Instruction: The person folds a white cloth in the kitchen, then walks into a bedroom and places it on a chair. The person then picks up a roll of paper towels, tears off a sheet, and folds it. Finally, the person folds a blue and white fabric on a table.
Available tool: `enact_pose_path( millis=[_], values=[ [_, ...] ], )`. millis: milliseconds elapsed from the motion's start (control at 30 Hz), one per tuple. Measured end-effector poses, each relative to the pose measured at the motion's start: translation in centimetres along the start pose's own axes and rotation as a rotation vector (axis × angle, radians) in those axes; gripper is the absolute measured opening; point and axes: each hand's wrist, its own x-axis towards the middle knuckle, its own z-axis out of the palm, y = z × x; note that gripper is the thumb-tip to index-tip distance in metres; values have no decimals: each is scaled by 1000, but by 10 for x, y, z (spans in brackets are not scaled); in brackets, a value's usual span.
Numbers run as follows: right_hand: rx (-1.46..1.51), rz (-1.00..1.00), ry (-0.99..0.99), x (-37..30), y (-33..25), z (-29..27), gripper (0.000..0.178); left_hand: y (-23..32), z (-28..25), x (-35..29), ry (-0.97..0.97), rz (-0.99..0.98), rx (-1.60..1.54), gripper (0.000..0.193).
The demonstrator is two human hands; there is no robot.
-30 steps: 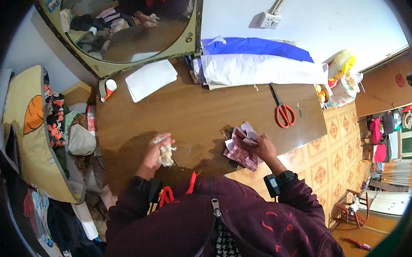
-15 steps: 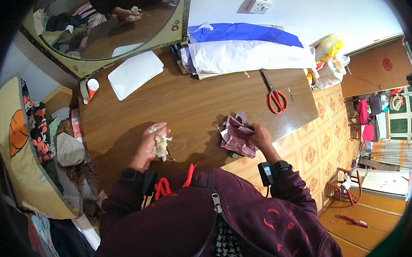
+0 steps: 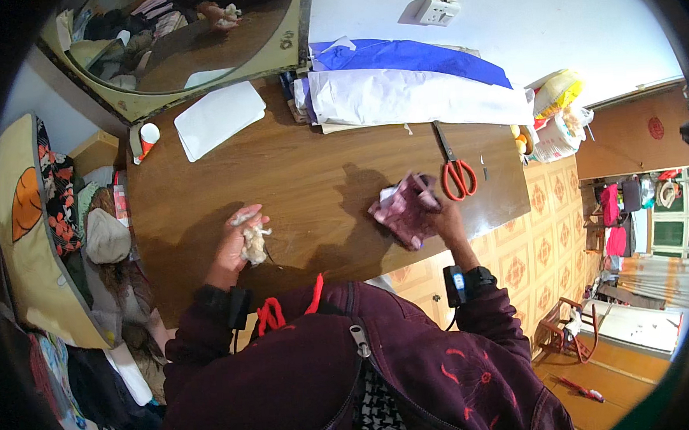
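One clump of pale fluff (image 3: 254,247) is held in the curled left hand (image 3: 234,240) and one purple cloth (image 3: 405,214) is gripped by the right hand (image 3: 448,220), above one brown table (image 3: 304,182). Farther back are seen one pair of scissors (image 3: 451,159), one cup (image 3: 148,138) and one mirror (image 3: 183,40).
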Motion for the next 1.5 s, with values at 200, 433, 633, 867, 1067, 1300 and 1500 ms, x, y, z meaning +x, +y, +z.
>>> enact_pose_path(
  millis=[200, 433, 633, 867, 1067, 1300, 1500],
  values=[
    [447, -80, 94, 44, 6, -69, 25, -18, 65, -3, 62, 86, -27, 24],
    [599, -43, 87, 97, 60, -154, 20, -29, 193, 2, 129, 32, 27, 21],
    [494, 17, -25, 113, 73, -172, 23, 2, 249, 20, 30, 107, -41, 41],
    [496, -30, -144, 122, 68, -151, 17, 33, 279, 43, 248, 346, -49, 37],
    [471, -62, -198, 124, 52, -131, 22, 56, 222, 44, 366, 408, -233, 35],
    [460, -67, -202, 131, 42, -121, 25, 95, 101, 14, 765, 573, -178, 43],
    [378, -65, -265, 118, 7, -101, 24, 73, 25, 0, 727, 540, -425, 50]
  ],
)
